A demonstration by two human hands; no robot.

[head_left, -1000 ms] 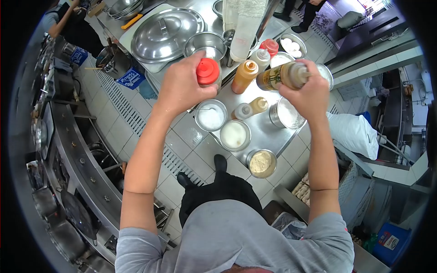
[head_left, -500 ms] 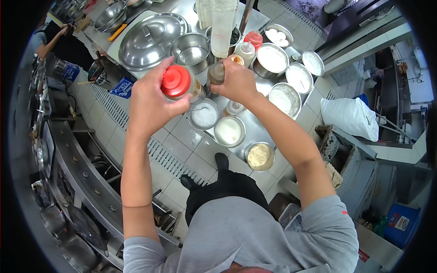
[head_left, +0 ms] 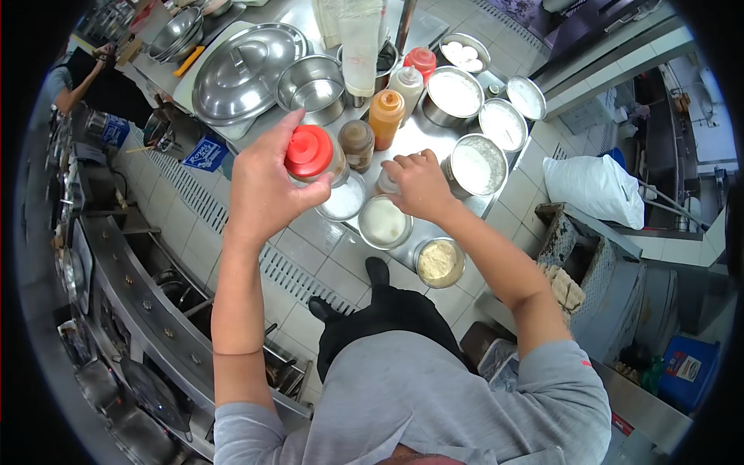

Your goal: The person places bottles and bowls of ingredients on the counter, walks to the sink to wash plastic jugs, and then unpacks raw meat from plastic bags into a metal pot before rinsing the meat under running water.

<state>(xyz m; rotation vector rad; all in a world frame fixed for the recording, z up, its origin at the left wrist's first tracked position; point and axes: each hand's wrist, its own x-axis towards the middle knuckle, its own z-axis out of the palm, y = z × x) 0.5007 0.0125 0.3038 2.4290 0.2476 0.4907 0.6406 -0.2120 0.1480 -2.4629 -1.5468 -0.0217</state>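
Left hand (head_left: 263,186) fingers wrap red-capped bottle (head_left: 314,155); right hand (head_left: 422,186) fingers hide small bottle (head_left: 385,183).

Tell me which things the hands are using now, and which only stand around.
In use:
left hand holds red-capped bottle
right hand on small white-capped bottle

Standing around:
orange bottle
brown bottle
big lid
yellow powder bowl

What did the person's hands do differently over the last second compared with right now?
The right hand set the brown bottle down upright on the steel counter beside the orange bottle, let it go, and has dropped onto a small white-capped bottle. The left hand still holds the red-capped bottle above the counter. The bowls of white powder stayed put.
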